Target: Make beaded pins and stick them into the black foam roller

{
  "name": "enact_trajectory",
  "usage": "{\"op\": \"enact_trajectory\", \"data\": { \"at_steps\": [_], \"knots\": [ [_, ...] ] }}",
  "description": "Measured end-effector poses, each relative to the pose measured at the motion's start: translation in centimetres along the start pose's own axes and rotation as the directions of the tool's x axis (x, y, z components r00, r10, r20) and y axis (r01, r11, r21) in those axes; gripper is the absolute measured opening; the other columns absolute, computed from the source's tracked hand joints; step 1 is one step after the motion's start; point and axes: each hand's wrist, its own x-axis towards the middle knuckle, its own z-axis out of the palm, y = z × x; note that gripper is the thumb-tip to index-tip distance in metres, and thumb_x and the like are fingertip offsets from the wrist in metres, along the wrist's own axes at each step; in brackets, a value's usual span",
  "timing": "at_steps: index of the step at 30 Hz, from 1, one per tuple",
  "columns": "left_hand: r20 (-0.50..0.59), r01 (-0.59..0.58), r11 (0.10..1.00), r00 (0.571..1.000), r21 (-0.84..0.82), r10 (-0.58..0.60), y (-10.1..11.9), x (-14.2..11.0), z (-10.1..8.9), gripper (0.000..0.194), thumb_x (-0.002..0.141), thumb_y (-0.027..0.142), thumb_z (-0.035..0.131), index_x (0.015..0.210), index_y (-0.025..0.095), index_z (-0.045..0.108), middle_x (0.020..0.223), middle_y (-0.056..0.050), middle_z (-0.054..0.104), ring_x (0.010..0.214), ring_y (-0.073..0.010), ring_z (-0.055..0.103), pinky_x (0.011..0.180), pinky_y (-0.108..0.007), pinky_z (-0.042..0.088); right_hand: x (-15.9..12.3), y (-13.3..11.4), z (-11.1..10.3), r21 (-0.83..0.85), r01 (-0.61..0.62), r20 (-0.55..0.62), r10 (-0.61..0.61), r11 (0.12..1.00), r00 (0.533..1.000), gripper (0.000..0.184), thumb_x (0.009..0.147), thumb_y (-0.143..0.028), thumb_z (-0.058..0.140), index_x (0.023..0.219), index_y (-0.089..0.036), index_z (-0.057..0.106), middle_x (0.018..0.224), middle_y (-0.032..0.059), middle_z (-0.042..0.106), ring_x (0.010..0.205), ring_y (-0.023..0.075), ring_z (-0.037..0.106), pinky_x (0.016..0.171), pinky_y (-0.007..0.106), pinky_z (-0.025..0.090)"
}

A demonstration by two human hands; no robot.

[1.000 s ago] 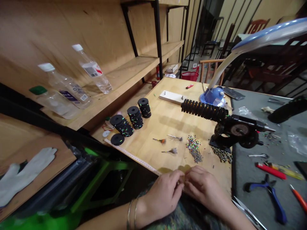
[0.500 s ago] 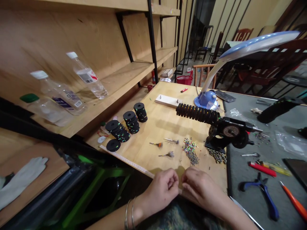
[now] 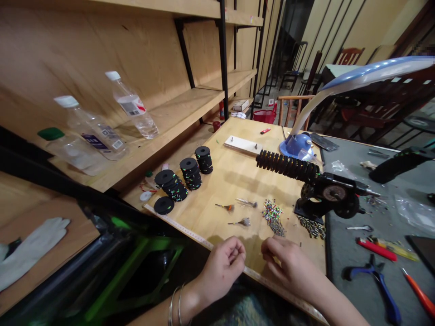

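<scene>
left hand [image 3: 222, 267] at lower center of the frame: fingers curled inward, tips drawn into a narrow pinch. anything between them is hidden or too fine to make out, so a hold cannot be confirmed. right hand [image 3: 288, 267] sits just right of it, fingers in a narrow curl over the front of the wooden worktop [image 3: 234, 181] — its contents, if any, likewise cannot be told. thin bangles [image 3: 176, 305] circle the left wrist and are cut off by the lower edge.

a tape rule [image 3: 180, 228] runs along the worktop front, partly covered by the right forearm. nearest the hands lie two small feather-tufted pieces [image 3: 242, 222] and a mixed bead pile [image 3: 272, 211]. stacks of black discs [image 3: 192, 174] stand at center left, with colored flecks on their edges.

a black geared bench device [image 3: 335, 194] stands at right; its ribbed roller [image 3: 287, 165] crosses in front of the blue lamp base [image 3: 295, 147]. on the grey mat [image 3: 340, 244] at lower right, blue-handled pliers [image 3: 374, 276] lie beside an orange-handled tool [image 3: 419, 294], which is cut off by the frame edge — plastic bottles [image 3: 131, 105] occupy the shelf at upper left.
</scene>
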Motion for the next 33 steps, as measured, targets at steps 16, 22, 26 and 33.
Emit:
{"op": "enact_trajectory", "data": {
  "at_steps": [16,22,26,33],
  "knots": [
    [-0.023,-0.001,1.000,1.000,-0.030,0.001,0.0,0.1,0.9,0.008,0.080,0.019,0.051,0.073,0.018,0.048,0.057,0.009,0.032,0.052,-0.0093,0.031,0.049,-0.021,0.027,0.2,-0.8,0.3,-0.070,0.047,-0.102,-0.054,0.996,0.993,0.018,0.088,-0.014,0.046,0.081,-0.019,0.061,0.062,0.0020,0.064,0.057,0.0148,0.059,0.054,0.023,0.034],
    [-0.028,-0.009,0.999,1.000,-0.039,0.008,-0.1,0.1,0.9,0.009,0.080,0.019,0.052,0.073,0.018,0.047,0.056,0.009,0.032,0.052,-0.0092,0.031,0.049,-0.021,0.026,0.3,-0.8,0.0,-0.077,0.048,-0.101,-0.056,0.996,0.993,0.020,0.090,-0.017,0.047,0.080,-0.020,0.065,0.062,0.0032,0.065,0.058,0.0163,0.061,0.055,0.024,0.036],
    [-0.048,-0.005,0.998,0.999,-0.062,0.002,0.1,0.4,0.4,0.010,0.081,0.023,0.053,0.074,0.018,0.049,0.059,0.007,0.036,0.053,-0.0095,0.033,0.051,-0.021,0.029,0.0,-0.5,-1.0,-0.008,0.053,-0.097,-0.053,0.999,0.994,0.018,0.089,-0.017,0.046,0.099,-0.018,0.061,0.072,0.0049,0.067,0.066,0.0173,0.061,0.060,0.026,0.042],
    [-0.075,-0.019,0.995,0.997,-0.095,0.012,-0.5,0.9,-0.2,0.012,0.082,0.026,0.054,0.075,0.018,0.049,0.060,0.007,0.038,0.054,-0.0098,0.036,0.051,-0.021,0.030,0.0,-0.2,-2.1,-0.068,0.084,-0.091,-0.090,0.994,0.992,0.021,0.089,-0.011,0.037,0.082,-0.019,0.055,0.067,0.0040,0.061,0.062,0.0159,0.057,0.057,0.024,0.040]
  ]
}}
